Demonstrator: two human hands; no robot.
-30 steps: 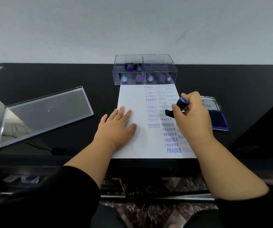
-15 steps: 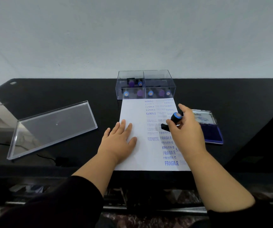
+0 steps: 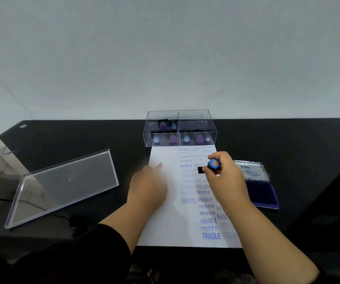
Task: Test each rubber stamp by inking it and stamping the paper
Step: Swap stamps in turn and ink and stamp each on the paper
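Observation:
A white sheet of paper point(image 3: 165, 226) lies on the black desk, covered on its right half with blue SAMPLE, EXPRESS and FRAGILE prints. My right hand point(image 3: 224, 177) grips a black rubber stamp with a blue cap point(image 3: 213, 164) over the upper middle of the sheet; its black base shows at my fingertips. My left hand point(image 3: 148, 187) is blurred, fingers pointing up the page at the sheet's left side. The open blue ink pad point(image 3: 261, 191) sits right of the paper, partly behind my right hand.
A clear divided box point(image 3: 195, 119) holding several blue- and purple-capped stamps stands at the sheet's far end. Its clear lid point(image 3: 42, 201) lies tilted on the desk at left. A pale wall rises behind the desk point(image 3: 308, 150).
My right hand has carried the stamp up the sheet, away from me. My left hand has shifted from lying flat and is blurred. The camera has tilted upward.

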